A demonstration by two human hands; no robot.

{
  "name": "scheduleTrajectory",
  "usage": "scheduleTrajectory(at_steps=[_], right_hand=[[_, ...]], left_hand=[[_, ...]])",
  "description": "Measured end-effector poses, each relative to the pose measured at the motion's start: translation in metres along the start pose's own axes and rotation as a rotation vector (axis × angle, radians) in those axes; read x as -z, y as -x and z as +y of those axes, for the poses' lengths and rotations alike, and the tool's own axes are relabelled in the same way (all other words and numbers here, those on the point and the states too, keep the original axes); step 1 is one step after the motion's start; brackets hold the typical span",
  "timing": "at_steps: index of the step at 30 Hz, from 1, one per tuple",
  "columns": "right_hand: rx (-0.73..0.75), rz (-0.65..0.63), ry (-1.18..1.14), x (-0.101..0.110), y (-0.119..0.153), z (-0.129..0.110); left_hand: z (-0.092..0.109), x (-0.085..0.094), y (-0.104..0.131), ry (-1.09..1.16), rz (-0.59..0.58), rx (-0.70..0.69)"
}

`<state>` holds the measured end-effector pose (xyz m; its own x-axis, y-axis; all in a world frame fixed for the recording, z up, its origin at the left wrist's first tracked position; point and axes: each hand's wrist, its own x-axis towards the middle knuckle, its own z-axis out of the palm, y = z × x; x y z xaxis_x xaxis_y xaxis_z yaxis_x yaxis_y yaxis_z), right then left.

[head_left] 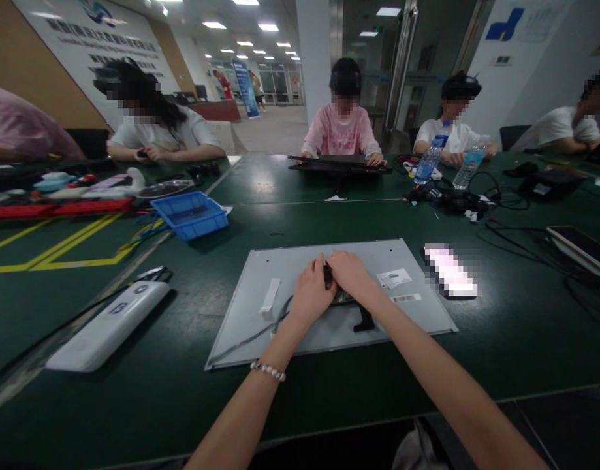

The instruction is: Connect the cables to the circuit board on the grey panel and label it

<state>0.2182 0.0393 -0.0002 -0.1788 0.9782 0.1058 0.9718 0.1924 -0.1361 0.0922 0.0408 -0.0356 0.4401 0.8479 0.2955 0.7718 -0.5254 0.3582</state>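
Note:
A grey flat display panel [329, 339] lies with its back up on the green table, with paper labels and a white strip on it. My left hand [312, 294] and my right hand [351, 271] meet over its middle. Their fingers are closed around a small dark part [328, 277], mostly hidden by the hands. Under my right hand a piece of circuit board [343, 297] shows, and a black bracket [363, 320] sticks out below it. Thin cables [251, 336] run from beneath my left wrist to the panel's lower left corner.
A white power bank [111, 326] with a cable lies left. Behind it sits a blue tray [192, 215]. A lit phone [450, 271] is right of the panel, another phone [581, 248] beyond. Bottles [431, 156] and tangled cables stand farther back. Several people sit around the table.

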Motion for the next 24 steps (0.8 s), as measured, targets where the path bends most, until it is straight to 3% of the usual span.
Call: scheduleTrajectory(at_steps=[14,18,24], right_hand=[[0.026,0.051,-0.057,0.012,0.012,0.011],[0.010,0.082,-0.129,0.017,0.026,0.039],[-0.082,0.020,-0.235,0.014,0.056,0.102]], left_hand=[[0.000,0.001,0.001,0.036,0.019,-0.022],[-0.001,0.000,0.002,0.017,0.028,-0.024],[-0.003,-0.002,0.002,0.010,0.017,-0.022]])
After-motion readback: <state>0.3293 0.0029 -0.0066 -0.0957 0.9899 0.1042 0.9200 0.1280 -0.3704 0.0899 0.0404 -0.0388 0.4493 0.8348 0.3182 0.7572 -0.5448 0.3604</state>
